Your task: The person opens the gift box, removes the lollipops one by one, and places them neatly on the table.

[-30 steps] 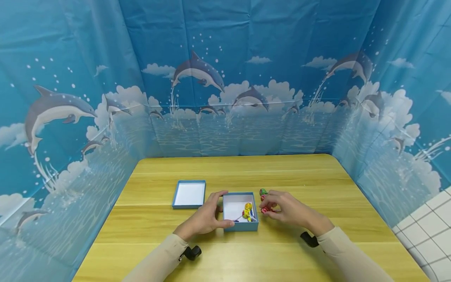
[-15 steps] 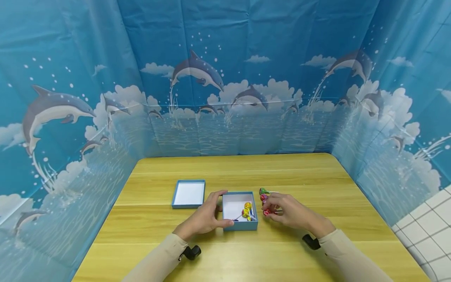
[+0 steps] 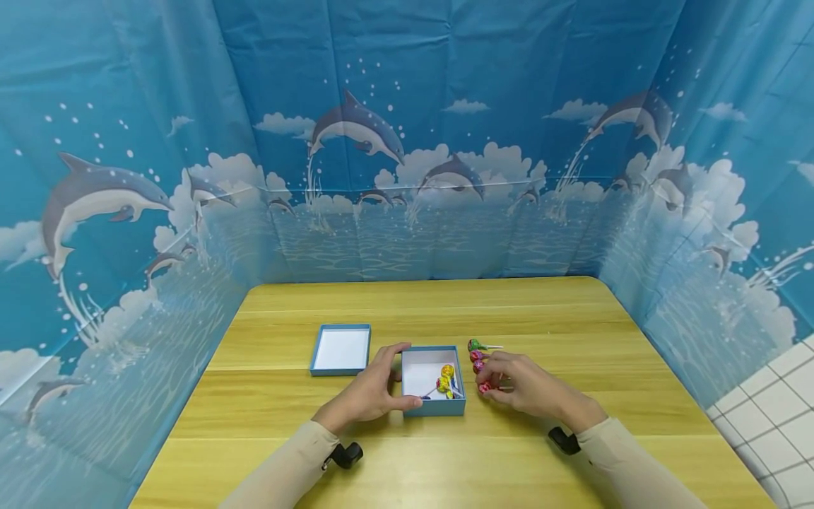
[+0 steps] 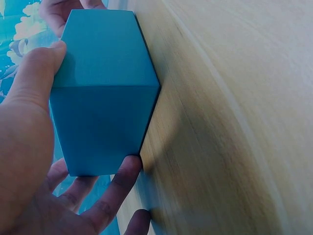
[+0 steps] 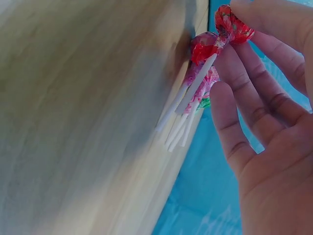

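Mid-transfer, by the look of it: left hand (image 3: 365, 396) curled round the near-left corner of the open box (image 3: 434, 408), steadying it on the table (image 3: 572, 318), with a few lollipops already inside (image 3: 447, 382). Right hand (image 3: 528, 385) just right of the box, fingertips pinching a red lollipop (image 5: 230, 27) by its wrapped head, probably barely off the wood, above the rest of the pile (image 3: 475, 351). Next, likely a short lift leftward over the box wall before letting go, stick kept clear of the rim.

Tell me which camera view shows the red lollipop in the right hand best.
The right wrist view: the red lollipop fills the frame, pinched by the right hand. The head view shows it tiny; the left wrist view does not show it.
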Motion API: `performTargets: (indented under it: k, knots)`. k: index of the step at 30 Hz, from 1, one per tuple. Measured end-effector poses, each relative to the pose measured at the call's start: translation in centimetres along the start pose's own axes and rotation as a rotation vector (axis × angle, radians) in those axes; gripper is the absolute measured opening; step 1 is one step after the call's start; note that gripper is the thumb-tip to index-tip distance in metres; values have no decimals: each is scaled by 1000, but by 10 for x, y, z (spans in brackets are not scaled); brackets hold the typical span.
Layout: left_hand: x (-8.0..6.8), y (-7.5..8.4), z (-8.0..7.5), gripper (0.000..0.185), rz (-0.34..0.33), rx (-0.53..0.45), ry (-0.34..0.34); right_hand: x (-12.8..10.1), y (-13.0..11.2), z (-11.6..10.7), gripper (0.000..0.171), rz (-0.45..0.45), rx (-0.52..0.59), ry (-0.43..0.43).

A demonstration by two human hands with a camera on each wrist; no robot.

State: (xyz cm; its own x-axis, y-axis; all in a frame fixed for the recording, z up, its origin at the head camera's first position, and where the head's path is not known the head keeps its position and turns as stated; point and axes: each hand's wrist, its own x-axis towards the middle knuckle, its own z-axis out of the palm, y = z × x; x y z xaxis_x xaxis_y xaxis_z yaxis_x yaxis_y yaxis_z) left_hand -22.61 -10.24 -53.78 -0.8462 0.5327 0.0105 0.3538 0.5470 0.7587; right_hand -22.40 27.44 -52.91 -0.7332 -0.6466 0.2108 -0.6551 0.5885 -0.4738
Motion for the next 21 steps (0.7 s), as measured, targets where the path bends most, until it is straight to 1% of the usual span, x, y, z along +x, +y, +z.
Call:
performTargets:
  k: [9,14,21]
  knots:
    - [0,0,0,108,0,-4,-1,-3,1,1,15,28,-1,-10]
    - [0,1,0,108,0,5,2,-3,1,2,16,59,3,-20]
    - [-1,2,0,108,2,2,0,-4,3,6,16,91,-25,-28]
